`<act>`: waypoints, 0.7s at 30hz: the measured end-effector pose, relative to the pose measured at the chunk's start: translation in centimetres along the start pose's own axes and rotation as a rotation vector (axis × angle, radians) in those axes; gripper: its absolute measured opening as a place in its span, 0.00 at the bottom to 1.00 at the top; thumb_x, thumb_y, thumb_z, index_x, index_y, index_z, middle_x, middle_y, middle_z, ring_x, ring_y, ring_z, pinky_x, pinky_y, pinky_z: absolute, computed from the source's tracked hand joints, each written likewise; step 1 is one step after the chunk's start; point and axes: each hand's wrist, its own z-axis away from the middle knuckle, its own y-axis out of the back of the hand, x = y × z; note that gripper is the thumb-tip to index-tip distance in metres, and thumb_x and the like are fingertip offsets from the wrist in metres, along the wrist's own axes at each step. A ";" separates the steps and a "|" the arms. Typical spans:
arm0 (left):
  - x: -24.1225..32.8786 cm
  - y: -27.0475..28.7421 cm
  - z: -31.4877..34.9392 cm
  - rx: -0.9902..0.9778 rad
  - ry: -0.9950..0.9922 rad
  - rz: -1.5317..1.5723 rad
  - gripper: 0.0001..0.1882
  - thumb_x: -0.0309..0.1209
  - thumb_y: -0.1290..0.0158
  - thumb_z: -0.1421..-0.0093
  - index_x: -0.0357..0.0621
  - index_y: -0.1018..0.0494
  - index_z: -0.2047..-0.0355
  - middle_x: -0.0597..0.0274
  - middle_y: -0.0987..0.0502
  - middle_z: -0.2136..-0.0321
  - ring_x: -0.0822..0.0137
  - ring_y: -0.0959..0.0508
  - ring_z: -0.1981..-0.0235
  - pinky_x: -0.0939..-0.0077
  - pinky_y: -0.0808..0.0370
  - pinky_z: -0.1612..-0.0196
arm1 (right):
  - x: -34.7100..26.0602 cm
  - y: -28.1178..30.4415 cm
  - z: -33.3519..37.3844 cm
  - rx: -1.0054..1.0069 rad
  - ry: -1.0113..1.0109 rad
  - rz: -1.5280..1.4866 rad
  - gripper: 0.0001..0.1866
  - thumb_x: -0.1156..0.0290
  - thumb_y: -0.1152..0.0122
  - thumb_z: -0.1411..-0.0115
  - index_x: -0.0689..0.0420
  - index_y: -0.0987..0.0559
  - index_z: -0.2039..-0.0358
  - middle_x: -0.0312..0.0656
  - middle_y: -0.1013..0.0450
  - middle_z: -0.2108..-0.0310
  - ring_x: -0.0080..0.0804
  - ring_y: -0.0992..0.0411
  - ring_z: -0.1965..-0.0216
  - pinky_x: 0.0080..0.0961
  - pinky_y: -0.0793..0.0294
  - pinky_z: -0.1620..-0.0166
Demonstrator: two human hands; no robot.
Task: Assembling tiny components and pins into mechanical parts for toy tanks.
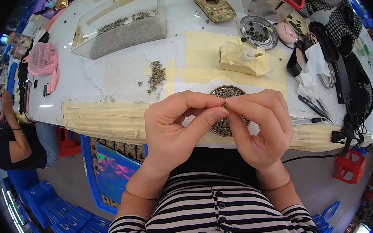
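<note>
The left hand (pixel 172 129) and the right hand (pixel 260 125) meet in front of the person's chest, just above the near edge of the white counter (pixel 94 75). On both hands the fingers are curled in, with thumb and forefinger tips pinched together where the two hands touch; whatever sits between those tips is too small to make out, so I cannot tell what they have hold of. Right behind the hands, partly covered by them, stands a round metal dish of small grey parts (pixel 225 108), resting on the counter near its front edge. A strip of layered tan tape (pixel 102 117) runs along that edge. Farther back lies a loose heap of small parts (pixel 157 74), and beyond it a clear plastic box (pixel 121 27) holding more of the same grey pieces. To the right of the middle sits a tape-wrapped block (pixel 241 58), with a shallow metal tray (pixel 258 31) behind it. A camouflage-patterned case (pixel 213 3) lies near the far edge. At the left, another person's arm (pixel 12 127) shows beside the counter.
</note>
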 end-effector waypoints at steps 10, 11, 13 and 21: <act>-0.1 -0.5 -0.3 -0.016 -0.056 0.013 0.08 0.19 0.38 0.43 0.33 0.19 0.62 0.57 0.18 0.68 0.71 0.20 0.66 0.79 0.23 0.61 | 0.1 0.2 0.2 0.019 -0.108 -0.124 0.14 0.83 0.28 0.57 0.57 0.18 0.68 0.37 0.22 0.72 0.32 0.28 0.72 0.25 0.32 0.67; -0.2 -0.5 -0.5 -0.032 -0.092 -0.006 0.09 0.18 0.38 0.44 0.34 0.19 0.62 0.57 0.18 0.68 0.71 0.20 0.66 0.79 0.24 0.61 | 0.1 0.3 0.2 0.020 -0.115 -0.129 0.14 0.84 0.29 0.57 0.57 0.18 0.68 0.38 0.22 0.72 0.32 0.28 0.72 0.25 0.32 0.67; -0.5 -0.2 -0.7 -0.041 -0.165 -0.104 0.10 0.18 0.37 0.45 0.35 0.19 0.62 0.57 0.18 0.68 0.70 0.20 0.67 0.79 0.24 0.63 | 0.1 0.3 0.1 0.015 -0.125 -0.132 0.13 0.84 0.29 0.57 0.58 0.19 0.69 0.38 0.22 0.72 0.33 0.27 0.72 0.25 0.32 0.67; -0.4 -0.3 -0.9 -0.031 -0.310 -0.296 0.09 0.18 0.37 0.46 0.37 0.19 0.63 0.57 0.20 0.71 0.67 0.21 0.70 0.77 0.25 0.66 | 0.3 0.1 0.4 -0.012 -0.173 -0.199 0.11 0.84 0.31 0.55 0.60 0.20 0.70 0.40 0.23 0.72 0.35 0.27 0.71 0.27 0.31 0.67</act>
